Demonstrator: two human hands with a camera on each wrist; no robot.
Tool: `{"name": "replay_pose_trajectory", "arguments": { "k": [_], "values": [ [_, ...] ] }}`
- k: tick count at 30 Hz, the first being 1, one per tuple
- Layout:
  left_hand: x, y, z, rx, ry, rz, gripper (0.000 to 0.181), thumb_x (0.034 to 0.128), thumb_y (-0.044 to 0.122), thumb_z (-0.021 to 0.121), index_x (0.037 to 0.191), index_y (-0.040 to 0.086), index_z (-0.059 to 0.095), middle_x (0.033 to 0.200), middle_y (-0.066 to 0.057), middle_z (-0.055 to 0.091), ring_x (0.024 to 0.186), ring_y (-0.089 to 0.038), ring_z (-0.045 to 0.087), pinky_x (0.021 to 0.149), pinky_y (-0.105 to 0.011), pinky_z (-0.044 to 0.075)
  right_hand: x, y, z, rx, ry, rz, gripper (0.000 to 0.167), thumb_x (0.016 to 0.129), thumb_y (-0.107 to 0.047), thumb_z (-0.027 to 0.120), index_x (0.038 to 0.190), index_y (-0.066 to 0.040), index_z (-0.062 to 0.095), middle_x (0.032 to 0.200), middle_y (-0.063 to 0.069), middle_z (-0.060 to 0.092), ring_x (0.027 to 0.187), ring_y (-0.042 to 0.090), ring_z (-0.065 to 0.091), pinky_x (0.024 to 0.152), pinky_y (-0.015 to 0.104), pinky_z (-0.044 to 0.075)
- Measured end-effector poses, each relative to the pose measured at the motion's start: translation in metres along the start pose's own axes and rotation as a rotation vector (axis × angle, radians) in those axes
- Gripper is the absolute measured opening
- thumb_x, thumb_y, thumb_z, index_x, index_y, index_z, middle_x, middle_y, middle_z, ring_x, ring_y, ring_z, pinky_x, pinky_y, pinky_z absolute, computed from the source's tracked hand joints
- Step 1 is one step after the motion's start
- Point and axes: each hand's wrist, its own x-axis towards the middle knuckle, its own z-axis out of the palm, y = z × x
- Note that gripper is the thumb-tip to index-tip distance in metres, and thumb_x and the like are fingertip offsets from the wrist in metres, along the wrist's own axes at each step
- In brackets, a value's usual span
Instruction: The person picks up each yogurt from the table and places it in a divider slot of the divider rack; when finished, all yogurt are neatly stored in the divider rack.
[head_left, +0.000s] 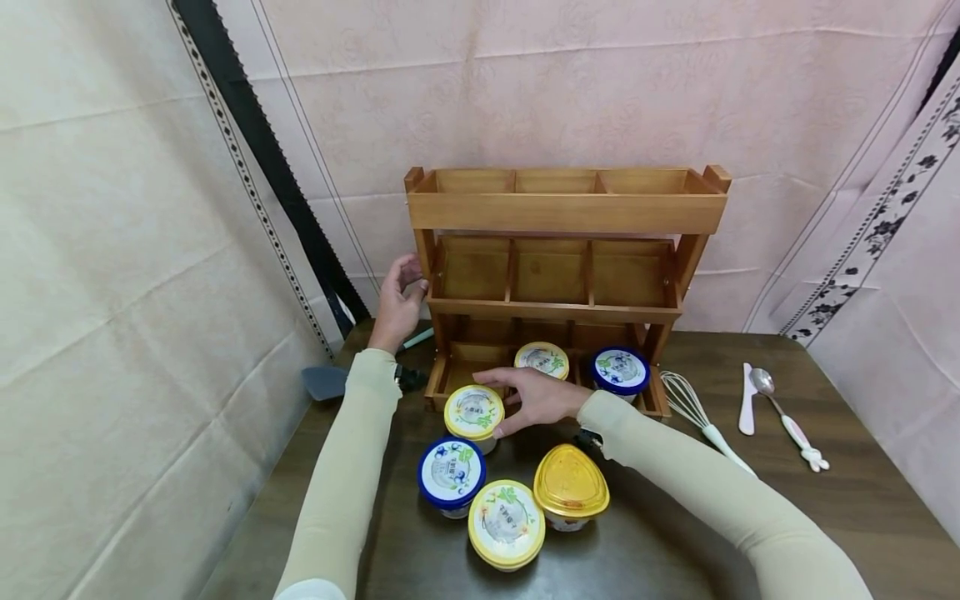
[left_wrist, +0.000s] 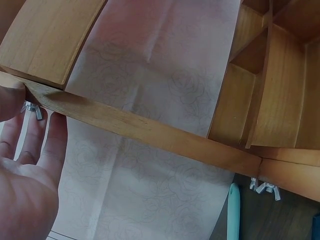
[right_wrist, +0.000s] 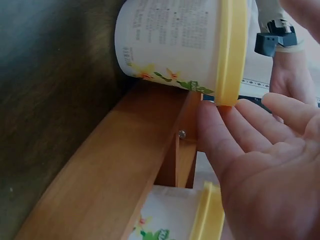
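My left hand (head_left: 400, 304) holds the left side post of a wooden tiered rack (head_left: 566, 214); in the left wrist view its thumb and fingers lie about the post (left_wrist: 150, 131) by a wing nut (left_wrist: 34, 109). My right hand (head_left: 543, 396) reaches over a yellow-lidded tub (head_left: 474, 412) at the rack's front left. In the right wrist view, its extended fingers (right_wrist: 220, 135) touch or nearly touch that tub's yellow lid (right_wrist: 231, 55). Another yellow-lidded tub (head_left: 542, 358) and a blue-lidded tub (head_left: 621, 370) stand in the rack's bottom tier.
Nearer on the table stand a blue-lidded tub (head_left: 452, 473), a yellow-lidded tub (head_left: 507, 523) and a tub with a rounded triangular golden lid (head_left: 572, 483). A whisk (head_left: 697, 412), knife (head_left: 747, 400) and spoon (head_left: 787, 421) lie right. A grey-blue spatula head (head_left: 325, 382) lies left.
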Motion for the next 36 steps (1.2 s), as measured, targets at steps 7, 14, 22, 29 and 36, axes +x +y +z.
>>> {"name": "replay_pose_trajectory", "arguments": {
  "k": [7, 14, 22, 29, 36],
  "values": [
    [-0.001, -0.001, 0.000, 0.027, 0.002, -0.005, 0.046, 0.1065, -0.004, 0.054, 0.150, 0.007, 0.047, 0.140, -0.022, 0.054, 0.134, -0.037, 0.055, 0.121, -0.056, 0.041, 0.004, 0.000, 0.002, -0.052, -0.019, 0.034, 0.097, 0.085, -0.034, 0.091, 0.164, -0.014, 0.038, 0.161, 0.004, 0.050, 0.136, 0.025, 0.059, 0.110, 0.042, 0.055],
    [0.001, -0.002, 0.001, 0.027, 0.010, -0.004, 0.045, 0.1062, -0.004, 0.054, 0.149, 0.006, 0.048, 0.139, -0.022, 0.055, 0.133, -0.038, 0.055, 0.123, -0.055, 0.039, 0.006, 0.000, 0.002, -0.102, -0.016, 0.038, 0.093, 0.086, -0.035, 0.090, 0.163, -0.014, 0.041, 0.156, 0.005, 0.054, 0.130, 0.021, 0.062, 0.104, 0.035, 0.058],
    [0.010, -0.029, 0.000, 0.024, 0.010, 0.000, 0.046, 0.1070, -0.001, 0.055, 0.151, 0.013, 0.048, 0.139, -0.016, 0.056, 0.132, -0.032, 0.057, 0.122, -0.050, 0.041, 0.010, 0.003, 0.005, -0.146, -0.030, 0.034, 0.097, 0.084, -0.038, 0.091, 0.163, -0.014, 0.041, 0.154, 0.003, 0.055, 0.127, 0.020, 0.061, 0.099, 0.030, 0.059],
    [0.007, -0.032, -0.003, 0.014, 0.000, 0.008, 0.045, 0.1070, 0.003, 0.058, 0.149, 0.018, 0.051, 0.138, -0.012, 0.058, 0.131, -0.028, 0.059, 0.121, -0.049, 0.042, 0.012, 0.005, 0.007, -0.164, -0.017, 0.012, 0.094, 0.085, -0.039, 0.091, 0.161, -0.011, 0.043, 0.150, 0.005, 0.059, 0.119, 0.017, 0.063, 0.093, 0.029, 0.059],
    [0.008, -0.031, -0.004, 0.032, 0.000, 0.021, 0.044, 0.1076, 0.005, 0.057, 0.149, 0.018, 0.050, 0.137, -0.013, 0.057, 0.132, -0.029, 0.059, 0.119, -0.049, 0.045, 0.013, 0.005, 0.001, -0.107, 0.029, -0.036, 0.092, 0.085, -0.034, 0.091, 0.161, -0.010, 0.044, 0.148, 0.005, 0.059, 0.123, 0.018, 0.063, 0.091, 0.026, 0.061]
  ]
}}
